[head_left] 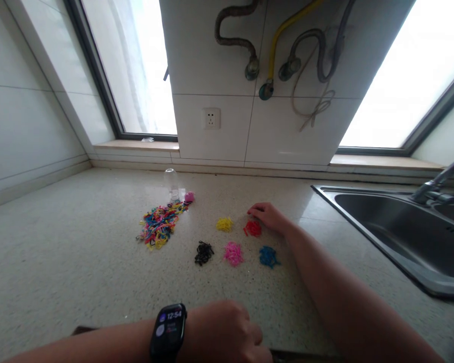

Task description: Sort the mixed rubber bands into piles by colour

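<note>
My right hand (pixel 267 215) is at the far edge of a small pile of red rubber bands (pixel 253 228), its fingers bent and close together. Whatever may be between the fingertips is too small to make out. My left hand (pixel 227 330) is curled into a fist near the counter's front edge, a black watch (pixel 168 329) on its wrist; its palm is hidden. Around the red pile are separate piles of yellow bands (pixel 224 224), black bands (pixel 204 253), pink bands (pixel 233 253) and blue bands (pixel 268 256). A larger mixed-colour heap of bands (pixel 160 225) lies to the left.
A clear plastic bottle (pixel 170 182) stands behind the mixed heap, beside a small pink object (pixel 189 196). At the right, a steel sink (pixel 325 190) with a faucet (pixel 431 189) is set into the speckled counter (pixel 98 262). A tiled wall with a socket (pixel 211 118) rises behind.
</note>
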A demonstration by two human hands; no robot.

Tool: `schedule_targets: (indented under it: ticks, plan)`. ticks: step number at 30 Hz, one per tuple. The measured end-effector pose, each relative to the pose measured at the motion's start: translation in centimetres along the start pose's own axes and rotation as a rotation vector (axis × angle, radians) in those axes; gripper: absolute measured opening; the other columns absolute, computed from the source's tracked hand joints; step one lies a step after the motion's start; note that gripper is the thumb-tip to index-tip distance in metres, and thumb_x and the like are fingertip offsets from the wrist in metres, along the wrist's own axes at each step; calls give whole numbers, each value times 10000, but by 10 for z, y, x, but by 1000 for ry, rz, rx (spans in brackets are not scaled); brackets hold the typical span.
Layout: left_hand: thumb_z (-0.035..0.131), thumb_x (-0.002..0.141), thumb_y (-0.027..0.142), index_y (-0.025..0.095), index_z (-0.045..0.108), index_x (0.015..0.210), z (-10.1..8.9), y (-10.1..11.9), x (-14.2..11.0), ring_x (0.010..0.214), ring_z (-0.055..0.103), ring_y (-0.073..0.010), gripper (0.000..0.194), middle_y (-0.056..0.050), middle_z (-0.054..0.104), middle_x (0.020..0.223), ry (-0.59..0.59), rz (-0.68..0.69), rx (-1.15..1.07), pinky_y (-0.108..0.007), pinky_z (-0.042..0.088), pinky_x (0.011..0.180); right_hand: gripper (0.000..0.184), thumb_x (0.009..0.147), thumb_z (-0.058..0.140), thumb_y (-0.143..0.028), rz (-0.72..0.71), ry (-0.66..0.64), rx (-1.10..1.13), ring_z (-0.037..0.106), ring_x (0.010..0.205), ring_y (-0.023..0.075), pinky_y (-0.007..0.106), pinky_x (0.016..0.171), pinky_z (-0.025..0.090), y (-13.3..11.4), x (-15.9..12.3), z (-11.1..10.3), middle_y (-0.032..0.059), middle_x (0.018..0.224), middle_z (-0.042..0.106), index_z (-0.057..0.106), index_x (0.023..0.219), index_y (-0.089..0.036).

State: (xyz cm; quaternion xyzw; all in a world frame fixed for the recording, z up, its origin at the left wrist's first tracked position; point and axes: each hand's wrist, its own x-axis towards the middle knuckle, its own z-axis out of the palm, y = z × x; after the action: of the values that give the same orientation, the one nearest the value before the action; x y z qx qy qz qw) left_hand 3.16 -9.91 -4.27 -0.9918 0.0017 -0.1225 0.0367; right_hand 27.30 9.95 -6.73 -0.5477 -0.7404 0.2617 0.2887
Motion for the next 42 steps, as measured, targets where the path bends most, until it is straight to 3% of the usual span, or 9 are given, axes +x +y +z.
schedule_targets:
  ticks: [5,13,20,28,31,35,39,42]
  plan:
    - [653,864,228,172,551,725,17,0,-5,502,413,-100,181,29,531,644,-34,69,-11,-257,400,468,298,856,546,-325,18,-5,2,629,764,186,291,702,452,-2,0,-1,78,849,753,764,917,-131]
    - [680,853,231,183,541,656,18,-4,-8,559,430,-97,246,11,572,695,-40,101,-26,-239,433,525,310,851,545,-349,24,-11,11,626,766,187,296,723,452,0,1,-2,81,859,747,763,910,-137]
    - [709,824,254,179,357,516,18,-9,-6,493,362,-81,474,12,549,663,-52,102,-53,-233,420,492,327,843,560,-384,46,4,32,621,740,180,298,709,448,-2,-2,-1,66,815,737,762,921,-139]
    - [689,837,268,186,490,588,22,-8,-6,488,381,-89,329,-3,626,759,-13,100,-66,-244,439,507,305,836,567,-359,-17,-7,27,635,796,203,323,739,469,-7,-3,-2,95,881,746,749,944,-140]
    - [676,842,287,191,476,565,26,-9,-6,493,405,-91,355,-11,638,793,-27,105,-75,-251,435,498,303,841,560,-365,-61,31,7,631,807,207,329,746,470,-24,-3,-3,94,872,740,747,936,-147]
    - [671,838,293,188,425,522,31,-10,-5,511,439,-92,414,-23,648,811,-39,124,-93,-248,430,489,297,856,555,-380,-152,36,-70,612,733,184,303,690,453,-70,3,6,75,815,728,748,915,-163]
    - [689,831,287,186,464,555,30,-11,-4,529,461,-92,369,-27,641,782,-53,134,-130,-236,430,482,221,839,600,-313,-276,-39,-231,617,707,161,270,673,428,-115,24,34,58,816,737,757,908,-173]
    - [678,841,271,186,512,597,29,-11,-4,531,473,-88,307,-31,644,800,-67,144,-153,-230,447,502,181,815,618,-257,-286,-97,-339,649,756,173,258,690,430,-135,47,62,62,860,759,770,877,-181]
